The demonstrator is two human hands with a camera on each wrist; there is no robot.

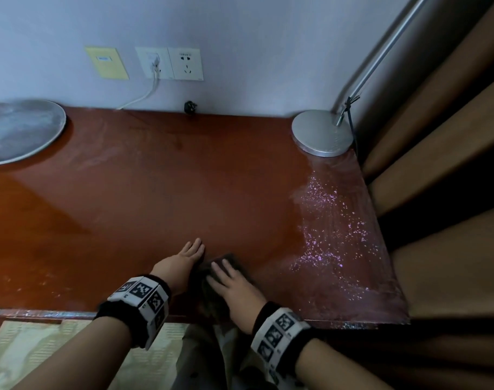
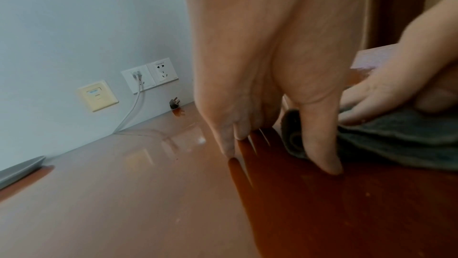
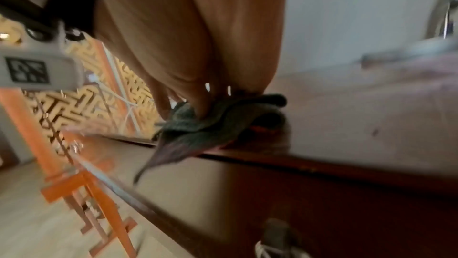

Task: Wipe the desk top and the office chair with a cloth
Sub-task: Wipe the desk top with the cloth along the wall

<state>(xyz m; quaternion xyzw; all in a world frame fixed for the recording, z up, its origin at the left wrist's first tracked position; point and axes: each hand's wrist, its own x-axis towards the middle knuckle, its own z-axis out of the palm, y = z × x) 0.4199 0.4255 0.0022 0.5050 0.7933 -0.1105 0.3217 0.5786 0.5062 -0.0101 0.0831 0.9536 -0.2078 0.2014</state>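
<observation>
The dark cloth [image 1: 224,266] is pressed flat near the bench's [image 1: 155,192] front edge under the right hand's [image 1: 234,288] straight fingers, the left hand [image 1: 184,263] lies open beside it, and the overhanging tail could be dragged off.

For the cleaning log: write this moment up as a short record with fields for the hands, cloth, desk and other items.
left hand: flat on the desk, fingers straight, beside the cloth
right hand: pressing the cloth down, fingers straight
cloth: dark grey, folded, near the desk's front edge, one corner hanging over it
desk: glossy red-brown top, speckled dusty patch at its right end
lamp base: round, metal, back right corner
round tray: grey, back left
loose plug: at the back edge by the wall
</observation>
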